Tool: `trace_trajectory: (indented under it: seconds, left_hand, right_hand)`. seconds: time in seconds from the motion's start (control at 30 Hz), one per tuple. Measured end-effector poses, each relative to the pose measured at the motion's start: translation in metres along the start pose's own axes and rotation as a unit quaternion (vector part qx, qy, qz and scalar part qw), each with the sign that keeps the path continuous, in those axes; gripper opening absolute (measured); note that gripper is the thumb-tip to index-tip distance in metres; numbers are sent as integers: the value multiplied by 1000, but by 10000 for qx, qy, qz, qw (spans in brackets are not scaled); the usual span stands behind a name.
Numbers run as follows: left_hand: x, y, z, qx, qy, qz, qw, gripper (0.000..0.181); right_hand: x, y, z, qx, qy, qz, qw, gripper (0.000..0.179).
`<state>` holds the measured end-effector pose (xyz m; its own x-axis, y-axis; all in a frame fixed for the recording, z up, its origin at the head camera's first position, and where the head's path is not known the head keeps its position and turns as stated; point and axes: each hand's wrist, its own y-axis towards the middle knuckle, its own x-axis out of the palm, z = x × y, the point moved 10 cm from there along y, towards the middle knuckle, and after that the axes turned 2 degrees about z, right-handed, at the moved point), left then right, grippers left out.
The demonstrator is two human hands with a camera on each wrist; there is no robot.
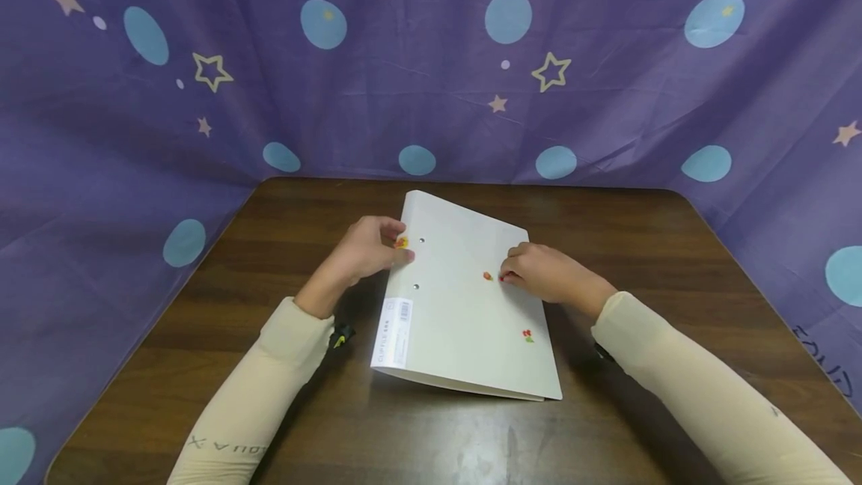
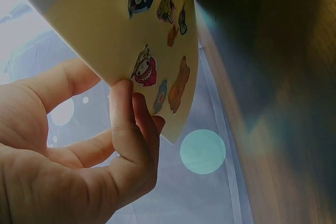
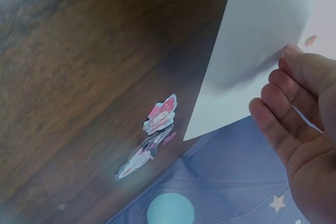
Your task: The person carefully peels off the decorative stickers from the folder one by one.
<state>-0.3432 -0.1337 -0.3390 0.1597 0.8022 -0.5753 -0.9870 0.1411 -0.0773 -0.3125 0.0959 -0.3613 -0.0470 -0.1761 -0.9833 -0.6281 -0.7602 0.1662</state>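
A white clip file folder (image 1: 458, 305) lies tilted on the table, its spine on the left raised. My left hand (image 1: 367, 247) grips the spine, thumb on top and fingers curled beneath, beside a yellow-red sticker (image 1: 402, 242). In the left wrist view, several cartoon stickers (image 2: 144, 69) show on another face of the folder. My right hand (image 1: 547, 272) is over the folder's right part, thumb and forefinger pinching a small red sticker (image 1: 502, 278) at the surface. Close by are an orange sticker (image 1: 488, 276) and, lower down, a cherry-like sticker (image 1: 527, 335).
The folder rests on a dark wooden table (image 1: 289, 223). In the right wrist view a pink character sticker (image 3: 160, 116) and a black-and-white one (image 3: 139, 161) lie on the wood near the folder's corner. A purple patterned curtain (image 1: 377, 96) hangs behind the table.
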Motion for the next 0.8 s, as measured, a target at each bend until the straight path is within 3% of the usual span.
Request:
trace_trajectory:
  seconds: [0.33,0.6,0.8]
  left_hand:
    - [0,0,0,14,43,10,10000,56]
    - [1,-1,2,44,123,13,9999,57]
    - [1,-2,3,97,150,11,9998,56]
  right_hand:
    - [7,3,-6,64,-613,-93,9981,8]
    - [18,7,-13,12,-1328,-329,9906,9]
    - [16,7,-19,-22,-1591,-246,9870,7]
